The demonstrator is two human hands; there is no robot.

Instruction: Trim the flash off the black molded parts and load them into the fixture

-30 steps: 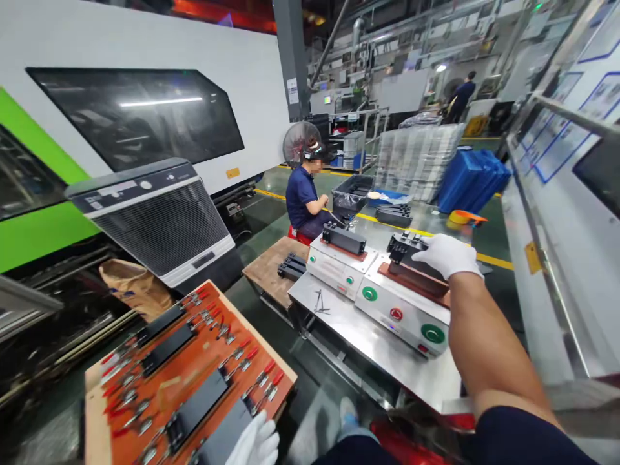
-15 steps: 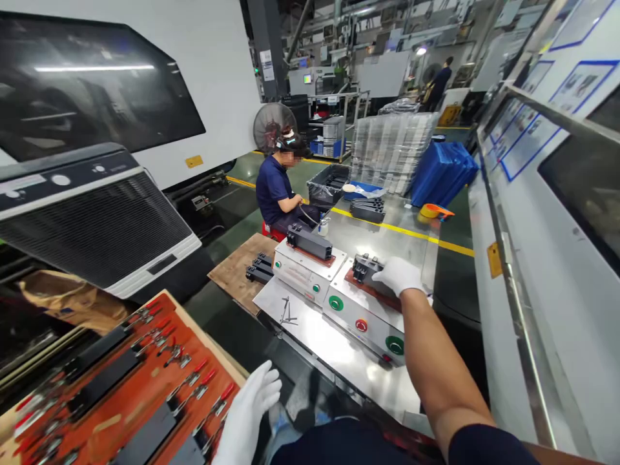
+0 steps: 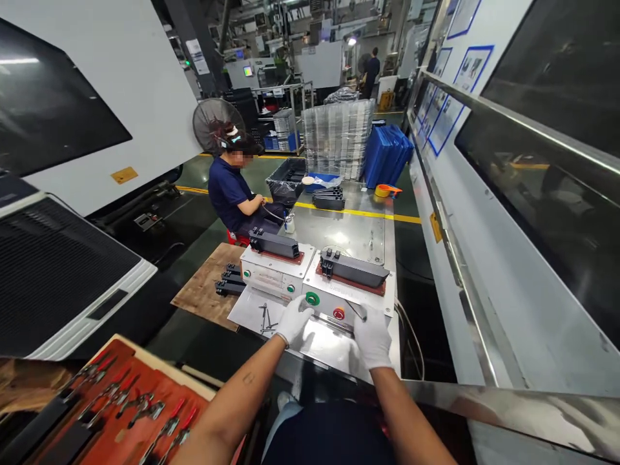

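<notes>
Both my hands wear white gloves and reach to the front face of the right-hand white control box (image 3: 349, 296) on the steel table (image 3: 361, 236). My left hand (image 3: 294, 321) has its fingers stretched out, fingertips at the green button (image 3: 312, 298). My right hand (image 3: 372, 336) lies flat over the box's right end, fingers extended, holding nothing. A red button (image 3: 338, 314) shows between the hands. A long black plastic part (image 3: 356, 269) rests on the red-brown fixture on top of this box. A second black part (image 3: 274, 244) sits on the left box (image 3: 268, 276).
A seated co-worker (image 3: 231, 188) works at the table's far left beside a fan (image 3: 209, 119). Black parts (image 3: 229, 281) lie on a wooden board. An orange board with red-handled clamps (image 3: 126, 407) is at lower left. Small metal tools (image 3: 265, 318), tape roll (image 3: 385, 190), blue crates (image 3: 387, 154).
My right hand left the black part on the fixture and dropped to the box's front. My left hand came up from the clamp board to the green button. My view swung right.
</notes>
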